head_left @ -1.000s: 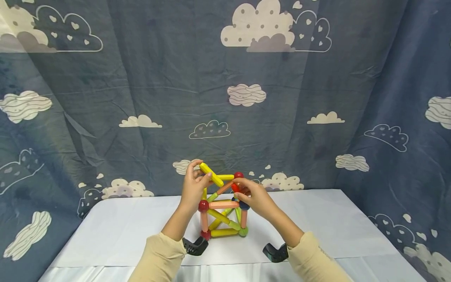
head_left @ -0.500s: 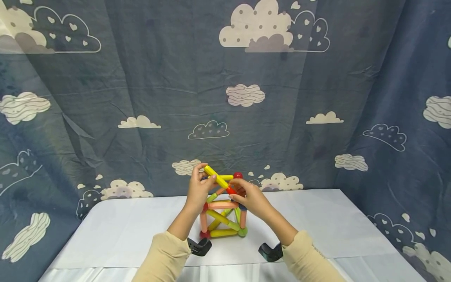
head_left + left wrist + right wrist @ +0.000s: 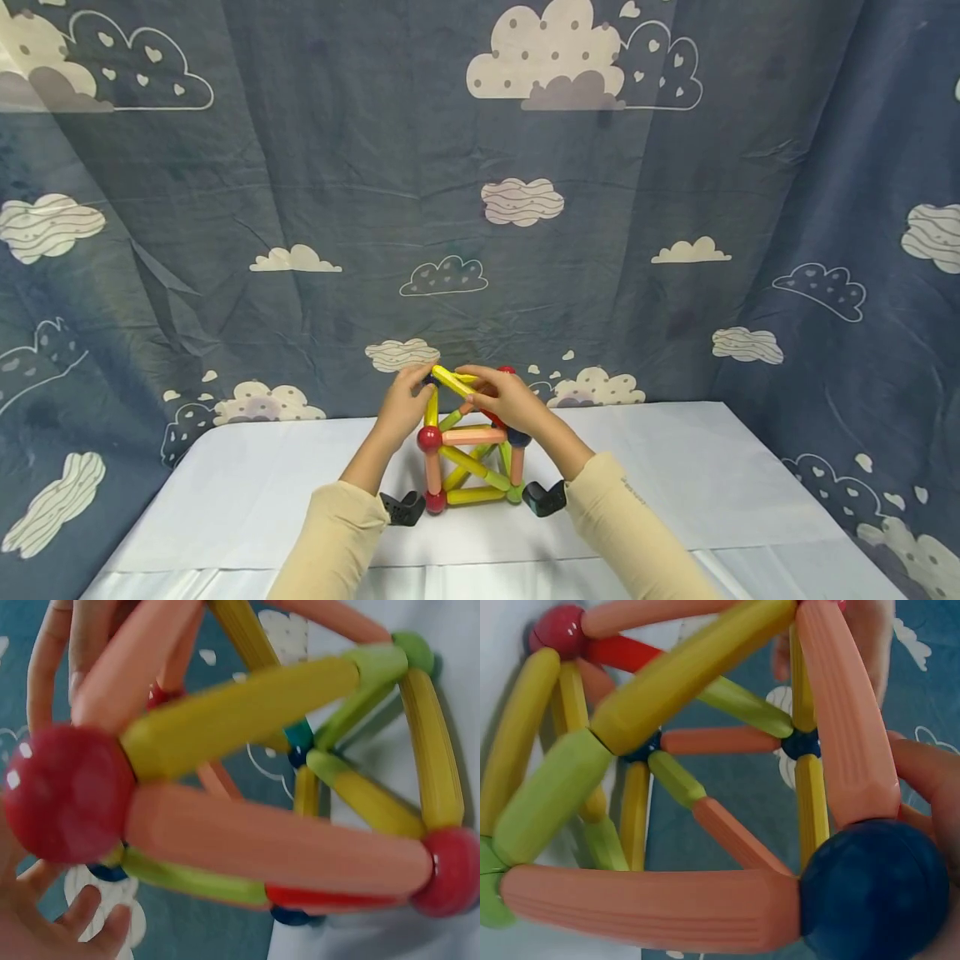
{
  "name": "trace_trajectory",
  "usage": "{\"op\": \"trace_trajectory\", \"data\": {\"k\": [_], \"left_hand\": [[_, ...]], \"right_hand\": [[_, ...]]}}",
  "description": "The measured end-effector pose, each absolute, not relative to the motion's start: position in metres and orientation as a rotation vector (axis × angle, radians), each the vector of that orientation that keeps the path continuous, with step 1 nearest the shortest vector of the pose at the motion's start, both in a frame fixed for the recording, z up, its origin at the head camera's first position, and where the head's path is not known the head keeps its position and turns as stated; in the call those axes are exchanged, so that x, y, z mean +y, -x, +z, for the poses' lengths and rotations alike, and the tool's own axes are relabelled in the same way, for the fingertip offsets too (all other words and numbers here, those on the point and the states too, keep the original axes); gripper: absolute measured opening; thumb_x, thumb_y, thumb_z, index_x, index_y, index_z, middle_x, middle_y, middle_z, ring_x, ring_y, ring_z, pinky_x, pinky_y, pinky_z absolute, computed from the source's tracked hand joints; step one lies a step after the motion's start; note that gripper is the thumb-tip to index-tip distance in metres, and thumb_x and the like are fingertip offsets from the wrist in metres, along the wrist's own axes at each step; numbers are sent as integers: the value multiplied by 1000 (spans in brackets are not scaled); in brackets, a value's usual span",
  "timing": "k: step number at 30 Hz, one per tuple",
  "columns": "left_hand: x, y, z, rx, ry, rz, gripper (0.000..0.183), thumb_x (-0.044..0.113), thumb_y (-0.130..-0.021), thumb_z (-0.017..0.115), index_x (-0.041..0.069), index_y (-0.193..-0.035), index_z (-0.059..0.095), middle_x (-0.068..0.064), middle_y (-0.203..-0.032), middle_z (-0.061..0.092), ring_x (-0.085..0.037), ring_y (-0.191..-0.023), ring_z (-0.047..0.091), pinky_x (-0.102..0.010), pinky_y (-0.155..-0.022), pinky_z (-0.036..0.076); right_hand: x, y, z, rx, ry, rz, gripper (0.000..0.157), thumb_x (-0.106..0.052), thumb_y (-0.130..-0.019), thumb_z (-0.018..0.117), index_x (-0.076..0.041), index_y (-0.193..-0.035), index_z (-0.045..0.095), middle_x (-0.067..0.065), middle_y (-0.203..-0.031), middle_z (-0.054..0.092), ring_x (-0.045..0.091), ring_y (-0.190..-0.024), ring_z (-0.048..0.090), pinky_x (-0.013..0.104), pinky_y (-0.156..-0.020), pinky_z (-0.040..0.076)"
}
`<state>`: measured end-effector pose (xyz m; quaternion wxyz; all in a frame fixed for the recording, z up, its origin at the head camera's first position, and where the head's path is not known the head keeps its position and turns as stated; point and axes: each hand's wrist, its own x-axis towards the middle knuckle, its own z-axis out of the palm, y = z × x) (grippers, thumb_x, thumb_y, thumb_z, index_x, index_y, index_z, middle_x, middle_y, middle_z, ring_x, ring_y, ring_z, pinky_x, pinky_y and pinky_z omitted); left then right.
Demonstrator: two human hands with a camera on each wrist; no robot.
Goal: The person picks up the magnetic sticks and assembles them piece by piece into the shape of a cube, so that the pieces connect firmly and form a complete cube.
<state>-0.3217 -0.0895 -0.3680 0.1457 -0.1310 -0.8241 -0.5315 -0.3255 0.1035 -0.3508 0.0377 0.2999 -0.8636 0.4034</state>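
Note:
A cube frame of magnetic building sticks and balls stands on the table, with red balls (image 3: 430, 439) at its front left corners. My right hand (image 3: 510, 402) pinches a yellow magnetic stick (image 3: 452, 380) joined to a red one, slanting across the frame's top; the hand hides most of the red part. My left hand (image 3: 402, 406) has its fingertips at the yellow stick's far end, right by the dark blue ball (image 3: 430, 379) at the back left corner. In the left wrist view its fingers (image 3: 82, 907) are apart beside that ball; whether it grips anything I cannot tell.
Peach, green and yellow sticks (image 3: 475, 436) form the frame's edges and diagonals. Another dark blue ball (image 3: 874, 889) is at the front right top corner. The white table (image 3: 637, 500) meets a grey-blue cloud-print curtain (image 3: 600, 317) behind. Black wrist devices (image 3: 402, 508) hang below both hands.
The yellow stick's end has come against the red stick's end, and the joined pair has dropped onto the frame's top. My left hand has moved down and left; my right has slid left along the stick.

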Motion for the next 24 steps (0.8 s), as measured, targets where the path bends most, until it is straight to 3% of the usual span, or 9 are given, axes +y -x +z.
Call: {"op": "trace_trajectory", "data": {"k": [7, 14, 18, 24], "left_hand": [[-92, 328, -377, -2508, 450, -1522, 49, 2, -86, 49, 12, -134, 43, -15, -136, 30, -29, -96, 51, -34, -73, 46], [-90, 329, -379, -2523, 460, -1457, 39, 3, -87, 46, 5, -125, 52, -14, -136, 31, -26, -93, 52, -33, -72, 46], [-91, 329, -381, -2530, 444, -1449, 35, 5, -88, 46, 2, -122, 54, -14, -138, 29, -28, -100, 53, -35, -79, 46], [-96, 326, -382, -2501, 502, -1454, 36, 11, -92, 47, 3, -128, 48, -16, -139, 29, -33, -103, 51, -43, -84, 44]], "right_hand": [[103, 331, -350, -2753, -876, 1061, 35, -13, -87, 60, -14, -122, 57, 7, -99, 62, 16, -81, 60, 28, -70, 50], [102, 329, -351, -2790, -901, 1000, 33, -11, -87, 60, -11, -120, 59, 9, -97, 63, 13, -72, 60, 23, -61, 50], [100, 326, -349, -2813, -919, 959, 32, -9, -86, 60, -9, -118, 60, 10, -102, 63, 12, -70, 59, 22, -59, 49], [100, 325, -349, -2774, -926, 912, 35, -16, -88, 58, -8, -122, 56, 8, -101, 63, 16, -82, 61, 27, -70, 50]]}}
